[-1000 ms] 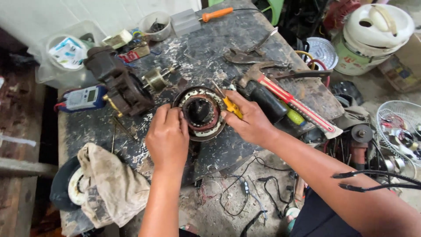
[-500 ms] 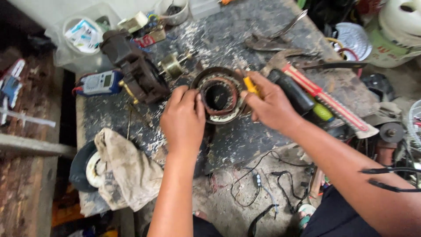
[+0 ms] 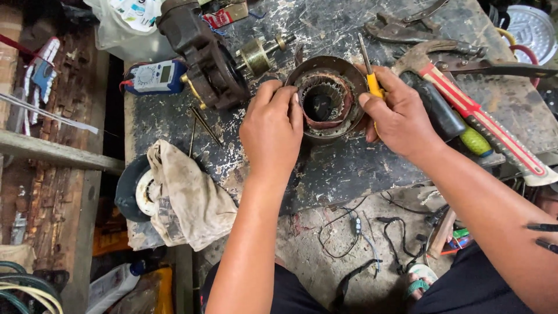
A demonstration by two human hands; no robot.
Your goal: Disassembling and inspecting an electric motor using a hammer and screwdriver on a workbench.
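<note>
A round motor stator (image 3: pixel 325 99) with copper windings lies on the paint-spattered workbench (image 3: pixel 349 168). My left hand (image 3: pixel 272 129) rests on its left rim, fingers curled over the edge. My right hand (image 3: pixel 398 116) grips a yellow-handled screwdriver (image 3: pixel 368 68) against the stator's right rim, the shaft pointing away from me.
A dark motor housing (image 3: pixel 206 55) and a brass-coloured rotor (image 3: pixel 258 53) lie behind my left hand. A multimeter (image 3: pixel 156 77) sits at the left, a dirty rag (image 3: pixel 189 197) near the front edge. A red-handled hammer (image 3: pixel 471 104) and pliers (image 3: pixel 407 26) lie to the right. Loose wires (image 3: pixel 360 232) are on the floor.
The view has shifted closer and lower over the bench. Both hands stay on the stator; the screwdriver now points up along its right rim.
</note>
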